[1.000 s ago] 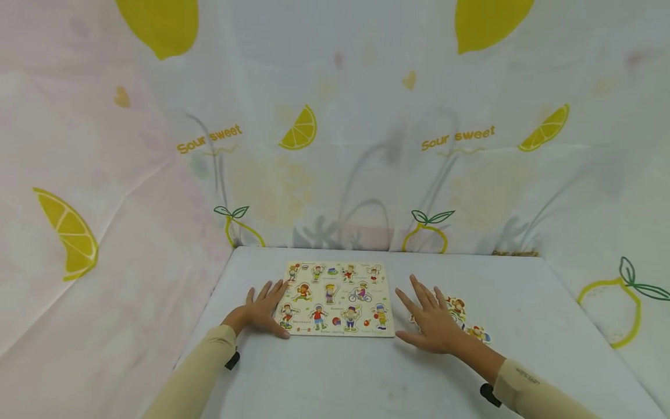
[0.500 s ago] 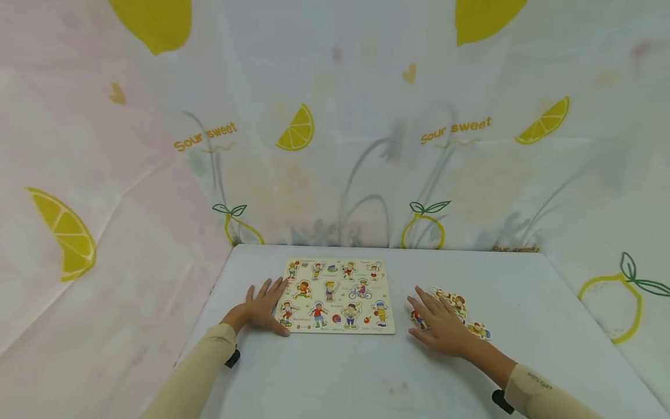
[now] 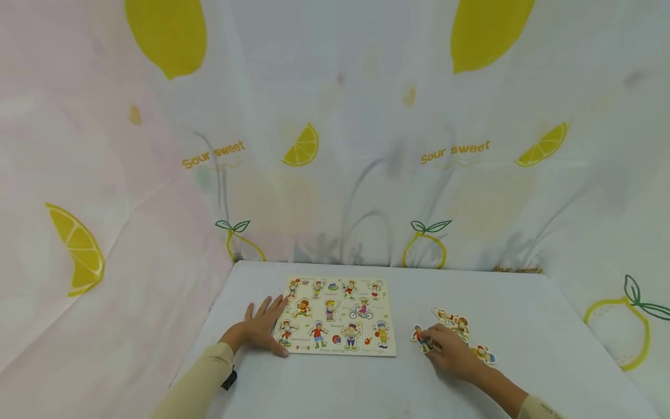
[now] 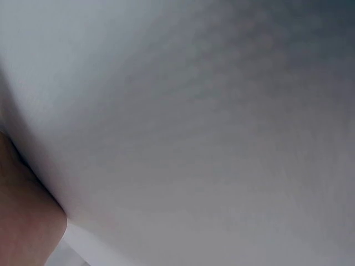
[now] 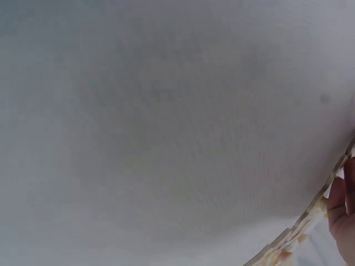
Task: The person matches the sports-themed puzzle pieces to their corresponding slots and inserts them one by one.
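Observation:
A cream puzzle board printed with cartoon children at sports lies flat on the white table in the head view. My left hand rests on its left edge, fingers spread. To the right of the board, my right hand has its fingers bent and pinches a small puzzle piece showing a figure in red and blue. Other loose puzzle pieces lie just behind that hand, and one more piece lies by its wrist. In the right wrist view, fingertips sit close to the pieces' edges.
The white-covered table reaches back to a hanging cloth printed with lemons, which also encloses both sides. The left wrist view shows mostly blurred white surface and a bit of skin.
My right hand has drawn back from beside the board to the loose pieces, its spread fingers now bent onto one. The left hand stays on the board. The head view has tilted slightly up.

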`<state>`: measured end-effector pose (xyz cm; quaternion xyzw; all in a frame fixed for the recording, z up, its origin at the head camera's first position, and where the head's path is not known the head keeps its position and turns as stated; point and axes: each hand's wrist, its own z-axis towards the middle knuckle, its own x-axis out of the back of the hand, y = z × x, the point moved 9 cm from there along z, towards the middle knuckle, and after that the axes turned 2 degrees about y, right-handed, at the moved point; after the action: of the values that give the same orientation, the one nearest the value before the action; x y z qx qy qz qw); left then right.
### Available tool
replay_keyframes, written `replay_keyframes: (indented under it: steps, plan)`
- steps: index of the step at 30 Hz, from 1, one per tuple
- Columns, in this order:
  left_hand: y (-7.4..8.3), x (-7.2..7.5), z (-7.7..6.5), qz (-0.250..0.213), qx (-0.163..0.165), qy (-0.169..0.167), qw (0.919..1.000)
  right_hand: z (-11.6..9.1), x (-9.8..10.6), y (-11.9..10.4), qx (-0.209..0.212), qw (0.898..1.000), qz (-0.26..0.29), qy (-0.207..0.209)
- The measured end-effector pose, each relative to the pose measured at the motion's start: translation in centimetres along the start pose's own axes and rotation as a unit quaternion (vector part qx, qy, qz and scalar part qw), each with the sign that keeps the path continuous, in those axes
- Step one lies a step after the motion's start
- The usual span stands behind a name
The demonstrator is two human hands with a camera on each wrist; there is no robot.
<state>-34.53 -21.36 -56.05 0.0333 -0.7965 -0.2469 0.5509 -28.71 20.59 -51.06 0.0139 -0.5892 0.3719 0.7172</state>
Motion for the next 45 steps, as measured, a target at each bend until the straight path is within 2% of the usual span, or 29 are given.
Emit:
replay_keyframes:
  steps: [2, 4, 9, 12, 15, 19, 23, 27, 31, 37, 45]
  plan:
    - [0.0, -0.3, -0.5, 0.001, 0.002, -0.006, 1.0000, -0.1, -0.2, -0.1, 0.004, 0.999, 0.032, -0.008]
    - [0.0, 0.0, -0.6, -0.003, 0.002, 0.007, 1.0000, 0.2, -0.1, 0.1, 0.000, 0.999, 0.051, -0.002]
    - [-0.1, 0.1, -0.3, 0.010, 0.012, 0.004, 0.9999, 1.0, -0.2, 0.6, -0.026, 0.998, 0.053, -0.007]
    - [-0.3, -0.3, 0.0, 0.015, 0.017, -0.002, 0.9997, 1.1, -0.5, 0.9, -0.054, 0.998, 0.038, -0.010]
    - [-0.6, -0.9, 0.1, 0.019, 0.021, -0.013, 0.9995, 1.0, -0.9, 1.2, -0.101, 0.995, 0.027, -0.011]
    - [-0.4, -0.5, -0.2, 0.011, 0.012, -0.009, 0.9998, 1.1, -1.1, 1.3, -0.145, 0.989, 0.025, -0.004]
    - [-0.3, -0.3, -0.3, 0.002, 0.005, -0.001, 1.0000, 1.4, -1.2, 0.8, -0.121, 0.992, 0.021, -0.005]
    - [-0.6, -0.8, -0.1, 0.008, 0.004, -0.006, 0.9999, 1.9, -0.8, 0.3, -0.102, 0.995, 0.014, -0.009]
    - [-1.0, -0.9, 0.4, 0.020, 0.009, -0.007, 0.9997, 3.5, 0.6, -0.3, -0.097, 0.995, 0.017, 0.002]
    - [-0.4, 0.3, 0.4, 0.014, 0.001, 0.013, 0.9998, 6.1, 2.8, -1.5, -0.065, 0.997, -0.002, 0.035]
    - [-0.6, -0.5, 0.4, 0.020, 0.004, -0.002, 0.9998, 6.1, 2.3, -1.9, -0.059, 0.998, -0.013, 0.035]
